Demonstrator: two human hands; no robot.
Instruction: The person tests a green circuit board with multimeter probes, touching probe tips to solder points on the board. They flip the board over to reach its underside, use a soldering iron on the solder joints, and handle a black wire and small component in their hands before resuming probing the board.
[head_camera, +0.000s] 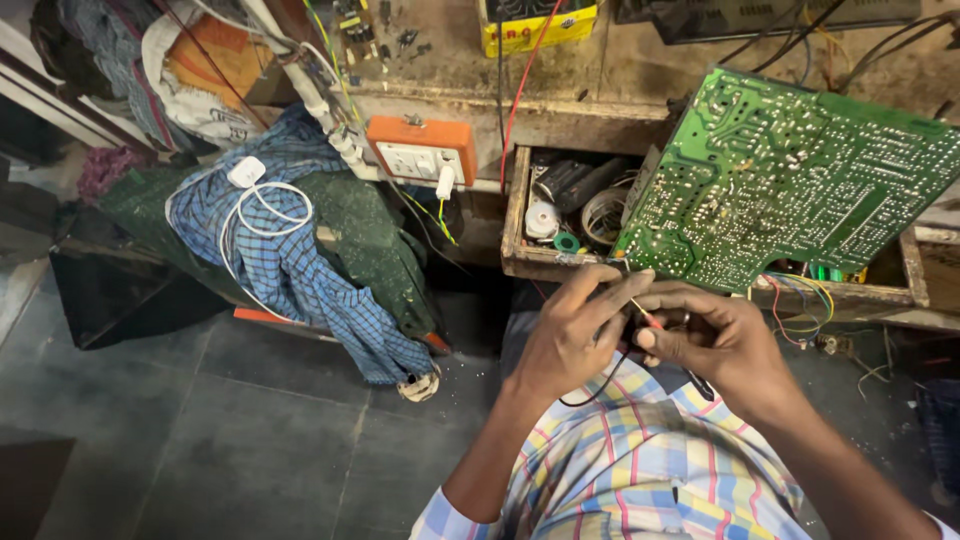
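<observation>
A cluttered repair bench above a dark tiled floor, with two hands working at the edge of a green circuit board.

Both hands meet just below the board (800, 180), which leans tilted on the rim of an open wooden drawer (517, 215). The left hand (570, 335) curls its fingers around a thin red-tipped probe (645, 317) and a black lead (600, 385); the right hand (715, 340) pinches the same probe from the other side, thumb pressed to fingertips. The step looks like readying the probe for the board's solder side; touching it there would call for a steady tip. The drawer, above the left hand, holds a tape roll, a coil of wire and dark parts. Coloured wires (800, 300) hang from the board right of the hands. Far to their left, a blue checked cloth (290, 260) carries a white charger cable.
</observation>
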